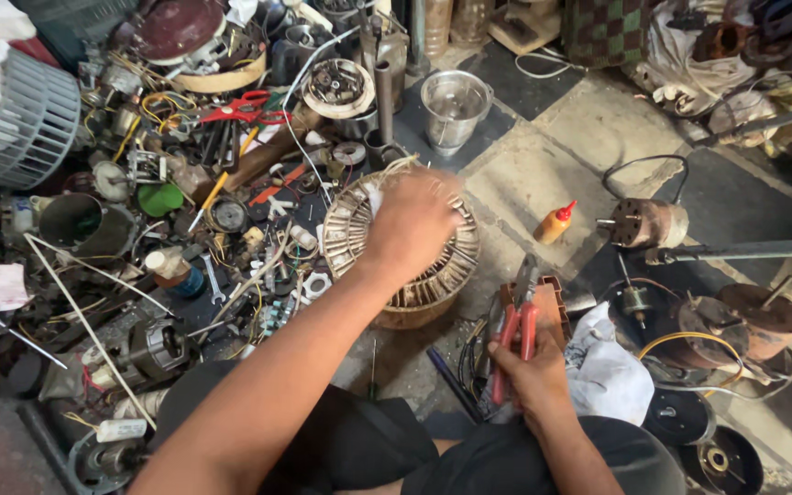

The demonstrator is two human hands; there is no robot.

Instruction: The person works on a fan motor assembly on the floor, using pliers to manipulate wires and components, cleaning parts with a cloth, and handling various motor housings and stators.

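My left hand (412, 223) reaches forward over a round slotted motor stator (350, 234) and presses on its middle, fingers curled; a bit of white material shows under the fingers. My right hand (533, 367) rests low near my knee and grips red-handled pliers (517, 325), whose jaws point away from me. The stator lies flat on the floor in front of my knees.
A heap of motor parts, wires, red scissors (247, 108) and tools covers the floor at left. A metal cup (454, 105) stands behind the stator. An orange squeeze bottle (554, 223), small rusty motors (645, 223) and a white cloth (607, 371) lie at right.
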